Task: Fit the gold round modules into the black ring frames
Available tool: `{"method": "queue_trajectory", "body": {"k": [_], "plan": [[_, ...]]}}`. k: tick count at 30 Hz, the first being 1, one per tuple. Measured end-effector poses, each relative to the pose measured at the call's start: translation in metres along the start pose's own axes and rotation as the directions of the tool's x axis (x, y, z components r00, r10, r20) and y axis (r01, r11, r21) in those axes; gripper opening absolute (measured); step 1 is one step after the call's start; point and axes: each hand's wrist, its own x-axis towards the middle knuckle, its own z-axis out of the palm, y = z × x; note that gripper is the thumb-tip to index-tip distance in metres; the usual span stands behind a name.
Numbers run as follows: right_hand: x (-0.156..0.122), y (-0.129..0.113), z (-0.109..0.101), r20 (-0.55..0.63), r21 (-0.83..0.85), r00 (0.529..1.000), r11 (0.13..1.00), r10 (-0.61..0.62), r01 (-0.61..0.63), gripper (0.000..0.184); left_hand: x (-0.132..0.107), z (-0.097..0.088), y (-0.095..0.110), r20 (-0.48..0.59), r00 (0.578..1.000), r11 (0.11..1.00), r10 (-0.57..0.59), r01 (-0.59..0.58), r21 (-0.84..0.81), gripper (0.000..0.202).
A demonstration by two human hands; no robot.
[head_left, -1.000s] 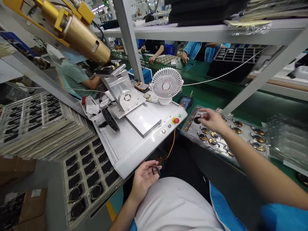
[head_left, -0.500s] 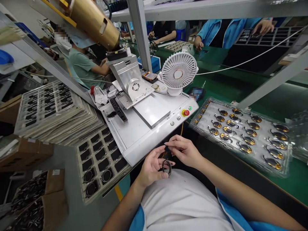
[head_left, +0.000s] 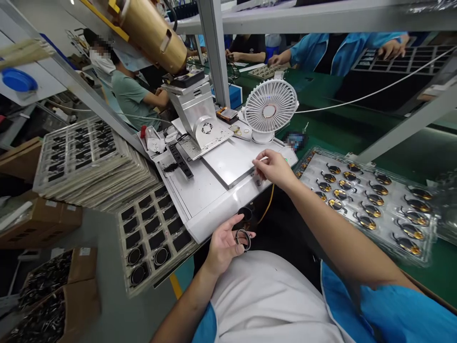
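Left hand (head_left: 224, 246) cradles thin black ring (head_left: 243, 239), right hand (head_left: 271, 167) (grip unclear) curls over aluminium plate (head_left: 232, 164)

Black ring (head_left: 243, 240); gold-and-black components (head_left: 367, 222)

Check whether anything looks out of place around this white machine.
One thing stands out: a small dark round piece sits loose just past the front edge of the white machine, away from any tray, near the left hand holding a dark ring. Crumpled white paper also lies bunched on the machine's far corner.
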Motion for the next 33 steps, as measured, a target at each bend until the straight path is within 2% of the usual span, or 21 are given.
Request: {"method": "queue_trajectory", "body": {"k": [3, 5, 7, 8, 10, 12, 13, 14, 16, 18, 20, 22, 25, 30, 33], "plan": [[0.016, -0.003, -0.004, -0.058, -0.057, 0.995, 0.994, 0.086, -0.089, 0.024, -0.008, -0.001, 0.001, -0.015, 1.000, 0.998, 0.026, -0.025, 0.053, 0.101], [0.009, 0.002, -0.005, -0.155, -0.107, 0.987, 0.992, 0.047, -0.064, 0.028, -0.015, -0.004, 0.001, -0.029, 0.997, 0.995, 0.065, -0.063, 0.083, 0.101], [-0.013, 0.012, -0.001, -0.233, -0.126, 0.971, 0.992, -0.044, 0.015, 0.028, -0.022, -0.007, -0.002, -0.051, 0.991, 0.982, 0.126, -0.117, 0.145, 0.098], [-0.028, 0.018, 0.003, -0.214, -0.101, 0.973, 0.993, -0.081, 0.061, 0.028, -0.026, -0.008, -0.003, -0.064, 0.985, 0.969, 0.162, -0.146, 0.198, 0.097], [-0.063, 0.031, 0.017, -0.045, 0.033, 0.994, 0.994, -0.103, 0.105, 0.032, -0.029, -0.008, -0.007, -0.084, 0.967, 0.916, 0.242, -0.199, 0.348, 0.096], [-0.096, 0.043, 0.034, 0.159, 0.180, 0.983, 0.982, -0.089, 0.060, 0.037, -0.029, -0.005, -0.010, -0.060, 0.949, 0.825, 0.311, -0.238, 0.513, 0.096], [-0.109, 0.047, 0.042, 0.223, 0.236, 0.972, 0.971, -0.080, 0.025, 0.040, -0.027, -0.003, -0.011, -0.024, 0.944, 0.772, 0.329, -0.254, 0.582, 0.096], [-0.119, 0.051, 0.049, 0.249, 0.282, 0.966, 0.960, -0.070, -0.003, 0.043, -0.024, -0.001, -0.011, 0.021, 0.943, 0.720, 0.333, -0.268, 0.640, 0.096], [-0.128, 0.054, 0.060, 0.223, 0.355, 0.973, 0.934, -0.052, -0.032, 0.046, -0.016, 0.003, -0.008, 0.119, 0.941, 0.618, 0.317, -0.300, 0.726, 0.096], [-0.127, 0.053, 0.064, 0.161, 0.417, 0.986, 0.908, -0.033, -0.037, 0.044, -0.008, 0.007, -0.005, 0.195, 0.934, 0.523, 0.301, -0.332, 0.785, 0.096], [-0.121, 0.050, 0.062, 0.111, 0.457, 0.994, 0.889, -0.023, -0.030, 0.038, -0.003, 0.011, -0.001, 0.253, 0.924, 0.464, 0.286, -0.364, 0.808, 0.096], [-0.116, 0.047, 0.057, 0.082, 0.470, 0.997, 0.882, -0.012, -0.028, 0.036, -0.001, 0.013, 0.001, 0.294, 0.919, 0.471, 0.261, -0.387, 0.793, 0.096], [-0.111, 0.044, 0.047, 0.093, 0.467, 0.996, 0.883, -0.003, -0.041, 0.036, -0.004, 0.014, 0.001, 0.301, 0.916, 0.557, 0.267, -0.401, 0.727, 0.094], [-0.109, 0.041, 0.035, 0.280, 0.392, 0.959, 0.917, -0.046, -0.071, 0.032, -0.006, 0.005, -0.001, 0.193, 0.926, 0.708, 0.325, -0.373, 0.600, 0.083], [-0.108, 0.042, 0.033, 0.267, 0.373, 0.963, 0.926, -0.039, -0.066, 0.028, -0.006, 0.000, -0.002, 0.217, 0.916, 0.697, 0.336, -0.397, 0.597, 0.081]]}}
